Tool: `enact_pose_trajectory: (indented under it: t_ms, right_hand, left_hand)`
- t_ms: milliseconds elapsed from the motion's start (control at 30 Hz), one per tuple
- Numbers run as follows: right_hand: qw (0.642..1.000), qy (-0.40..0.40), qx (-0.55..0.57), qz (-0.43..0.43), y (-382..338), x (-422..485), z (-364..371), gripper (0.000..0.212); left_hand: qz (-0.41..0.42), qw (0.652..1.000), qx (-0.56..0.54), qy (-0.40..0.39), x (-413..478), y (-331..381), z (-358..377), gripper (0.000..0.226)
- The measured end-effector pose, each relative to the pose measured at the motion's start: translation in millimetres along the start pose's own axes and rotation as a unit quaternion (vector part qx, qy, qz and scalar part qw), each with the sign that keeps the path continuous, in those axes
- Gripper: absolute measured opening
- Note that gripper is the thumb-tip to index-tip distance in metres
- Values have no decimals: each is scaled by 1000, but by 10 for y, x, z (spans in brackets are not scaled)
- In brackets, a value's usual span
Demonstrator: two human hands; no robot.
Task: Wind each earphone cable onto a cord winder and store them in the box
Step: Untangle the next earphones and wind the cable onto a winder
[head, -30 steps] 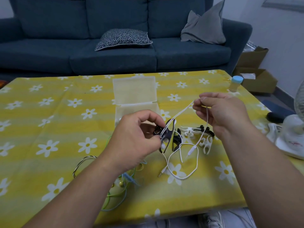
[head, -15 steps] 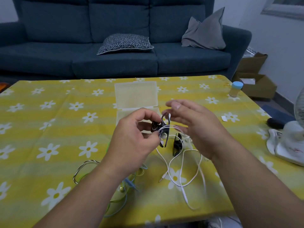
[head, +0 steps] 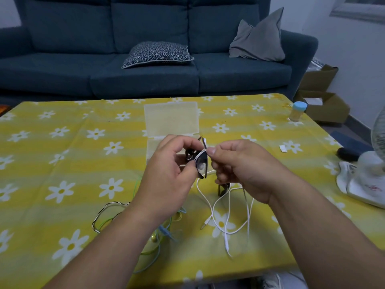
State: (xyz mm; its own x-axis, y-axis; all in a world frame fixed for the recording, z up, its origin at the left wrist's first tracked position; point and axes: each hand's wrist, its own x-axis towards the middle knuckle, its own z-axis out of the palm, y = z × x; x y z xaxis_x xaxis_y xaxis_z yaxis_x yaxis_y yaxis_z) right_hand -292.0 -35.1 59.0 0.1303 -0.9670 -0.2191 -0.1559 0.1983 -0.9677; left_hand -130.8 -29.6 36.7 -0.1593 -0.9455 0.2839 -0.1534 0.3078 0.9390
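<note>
A person's left hand [head: 166, 176] grips a black cord winder [head: 201, 166]; the right hand [head: 241, 170] pinches a white earphone cable [head: 226, 240] at its top edge. Below the fingers the cable drops in loose loops onto the yellow flowered worktop [head: 62, 163]. Just beyond the fingers lies an open clear box [head: 170, 119]. More cables [head: 166, 231] lie tangled under the left wrist.

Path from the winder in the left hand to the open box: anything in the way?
Nothing visible. The open box lies directly behind the black winder, which the left hand holds. The white cable, pinched by the right hand, hangs loose to the table and would trail along.
</note>
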Motion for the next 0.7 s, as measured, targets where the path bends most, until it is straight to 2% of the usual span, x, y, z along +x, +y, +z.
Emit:
enact_pose_trajectory:
  t_ms: [200, 400, 700]
  right_hand:
    - [997, 13, 75, -10, -3, -4, 82, 48]
    - [994, 59, 79, -53, 2, 9, 114, 31]
    - [989, 78, 101, -72, -7, 13, 46, 32]
  left_hand:
    - [22, 1000, 15, -7, 7, -40, 11, 36]
    - [17, 1000, -7, -4, 11, -46, 31, 34]
    - [-36, 994, -98, 14, 41, -51, 24, 35]
